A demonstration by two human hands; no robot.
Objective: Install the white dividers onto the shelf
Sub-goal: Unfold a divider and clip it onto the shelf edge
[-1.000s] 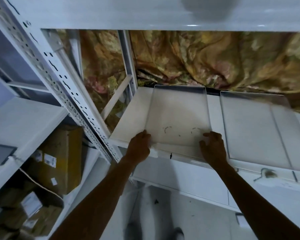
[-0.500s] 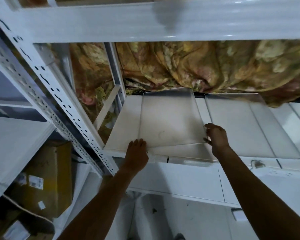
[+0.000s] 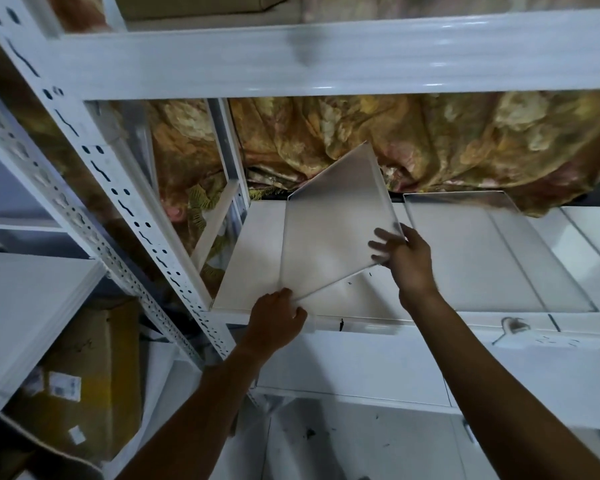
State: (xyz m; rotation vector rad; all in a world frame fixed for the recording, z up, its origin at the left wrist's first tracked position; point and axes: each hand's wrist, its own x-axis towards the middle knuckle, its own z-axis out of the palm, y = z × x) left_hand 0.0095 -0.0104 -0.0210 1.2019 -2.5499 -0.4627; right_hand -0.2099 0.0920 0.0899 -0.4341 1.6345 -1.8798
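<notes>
Fingers [image 3: 383, 245] of both hands grip 1 tilted divider [image 3: 333, 233] above the shelf [image 3: 250, 265].

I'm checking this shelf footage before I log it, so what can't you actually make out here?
Head view, the only one:
- How the tilted divider seats in the shelf: its near corner is covered by the left hand.
- The right hand: fingertips motion-blurred at the divider's edge.
- Labels on the cardboard box: too small.
- Anything behind the floral cloth.
</notes>
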